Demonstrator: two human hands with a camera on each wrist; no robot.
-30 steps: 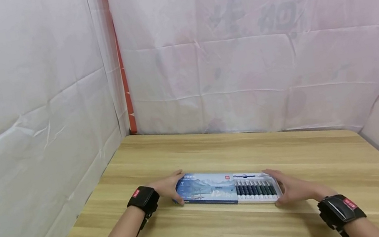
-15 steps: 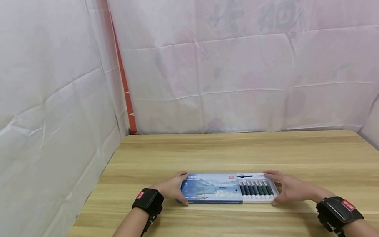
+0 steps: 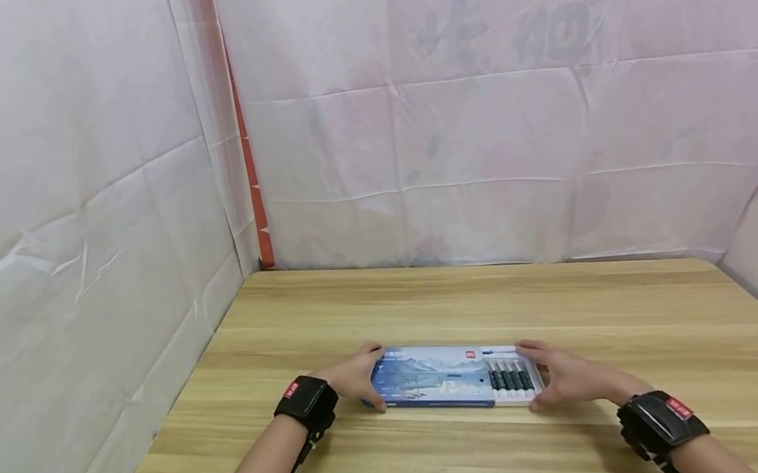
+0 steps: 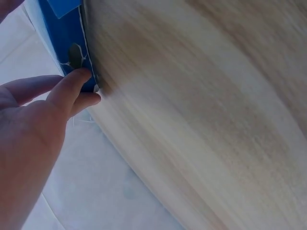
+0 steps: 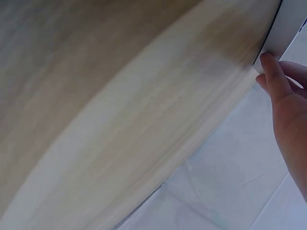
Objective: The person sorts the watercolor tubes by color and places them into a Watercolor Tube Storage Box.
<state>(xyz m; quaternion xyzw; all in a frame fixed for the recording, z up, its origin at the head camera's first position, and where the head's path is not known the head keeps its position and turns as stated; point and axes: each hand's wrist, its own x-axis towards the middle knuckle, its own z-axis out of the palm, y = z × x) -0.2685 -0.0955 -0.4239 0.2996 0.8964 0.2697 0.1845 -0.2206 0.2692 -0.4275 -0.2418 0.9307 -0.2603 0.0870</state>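
Note:
A flat blue paint box sleeve (image 3: 430, 378) printed with a mountain lake lies on the table in the head view. Out of its right end sticks a white tray (image 3: 538, 384) with several dark-capped paint tubes (image 3: 509, 378). My left hand (image 3: 354, 378) grips the sleeve's left end, thumb at the near edge and fingers at the far edge. The left wrist view shows fingers on the blue end of the sleeve (image 4: 88, 48). My right hand (image 3: 572, 374) holds the tray's right end between thumb and fingers. The rest of the tray is hidden inside the sleeve.
The wooden table (image 3: 390, 471) stretches around the box. White sheeting hangs along the left side (image 3: 75, 324), with more sheeting at the back (image 3: 481, 125) and right. Both wrists carry black straps, the right strap (image 3: 661, 421) near the table's front.
The tray has slid further into the sleeve, so fewer tubes show. My right hand has moved left with the tray, and my left hand has shifted slightly right with the sleeve.

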